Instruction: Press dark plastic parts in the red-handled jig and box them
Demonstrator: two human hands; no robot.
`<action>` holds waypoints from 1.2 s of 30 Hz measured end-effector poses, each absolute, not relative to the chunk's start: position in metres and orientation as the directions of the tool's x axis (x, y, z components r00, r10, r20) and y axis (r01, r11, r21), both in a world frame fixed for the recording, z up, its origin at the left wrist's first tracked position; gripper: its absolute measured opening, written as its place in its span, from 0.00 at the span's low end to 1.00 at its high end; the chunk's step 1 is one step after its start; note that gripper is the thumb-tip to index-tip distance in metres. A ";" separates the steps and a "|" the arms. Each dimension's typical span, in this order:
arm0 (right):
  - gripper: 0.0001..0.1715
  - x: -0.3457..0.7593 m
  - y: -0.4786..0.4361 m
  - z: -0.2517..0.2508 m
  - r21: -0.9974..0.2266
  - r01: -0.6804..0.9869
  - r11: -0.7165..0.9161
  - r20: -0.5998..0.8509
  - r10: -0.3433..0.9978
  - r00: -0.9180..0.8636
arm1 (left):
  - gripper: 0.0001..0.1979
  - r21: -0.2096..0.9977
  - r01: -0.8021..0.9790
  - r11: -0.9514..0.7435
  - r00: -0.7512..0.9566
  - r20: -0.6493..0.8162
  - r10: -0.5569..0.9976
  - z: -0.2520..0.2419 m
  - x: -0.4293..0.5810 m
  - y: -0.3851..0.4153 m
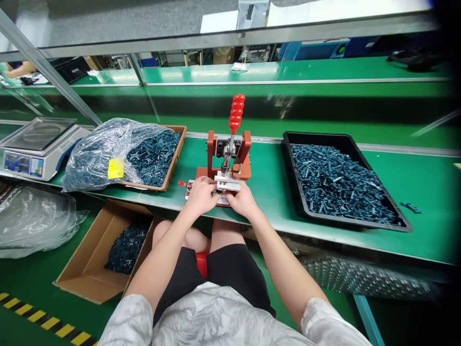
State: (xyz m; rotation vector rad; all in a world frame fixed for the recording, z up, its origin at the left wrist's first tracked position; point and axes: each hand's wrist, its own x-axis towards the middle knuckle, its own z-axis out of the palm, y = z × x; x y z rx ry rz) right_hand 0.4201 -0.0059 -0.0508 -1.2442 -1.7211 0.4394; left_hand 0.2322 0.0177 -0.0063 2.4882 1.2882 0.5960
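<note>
A small red hand press point(226, 156) with a red ribbed lever handle point(236, 113) stands upright at the near edge of the green bench point(273, 192). My left hand point(200, 194) and my right hand point(242, 199) meet at the press's base plate, fingers curled and pinched close together over a small part I cannot make out. The lever is raised. A black tray point(288, 144) of several small dark blue-grey plastic parts point(334, 182) lies to the right of the press.
A brown tray point(178, 144) with a clear bag of the same parts point(104, 151) sits left of the press. A weighing scale point(38, 146) stands at far left. On the floor are a cardboard box point(90, 262) with parts and a crumpled plastic bag point(34, 221).
</note>
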 end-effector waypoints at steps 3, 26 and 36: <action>0.18 0.419 -0.008 -0.049 -0.726 0.537 0.430 0.482 0.875 -0.049 | 0.11 0.431 0.650 -0.626 0.484 0.400 0.778 -0.013 0.224 0.003; 0.13 0.431 -0.006 -0.051 -0.838 0.489 0.243 0.304 0.951 0.048 | 0.35 0.732 0.559 -0.389 0.307 0.253 0.917 0.002 0.224 0.041; 0.12 0.437 0.004 -0.043 -0.898 0.400 0.182 0.163 0.983 -0.082 | 0.31 0.867 0.224 -0.445 0.024 0.451 0.892 0.044 0.234 0.061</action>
